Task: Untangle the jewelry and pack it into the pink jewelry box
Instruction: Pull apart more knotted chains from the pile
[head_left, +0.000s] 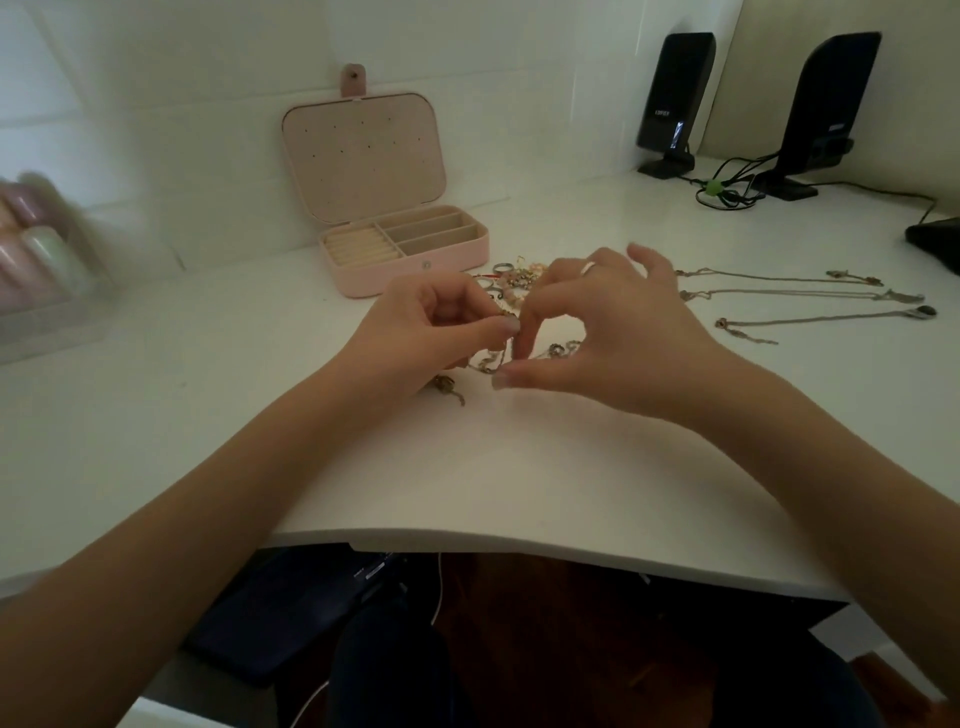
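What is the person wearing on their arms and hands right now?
Both forearms are bare, with no sleeves, watch or bracelet in view. The right hand wears one plain, light-coloured ring on a finger. The left hand shows no ring. The fingernails look short, with a pale, glossy finish.

My white desk (519, 467) carries the open pink jewelry box (405, 252), a tangled jewelry heap (511, 280), three laid-out necklaces (800, 296), two black speakers (675, 98) and, blurred at left, possibly a clear container (41, 291).
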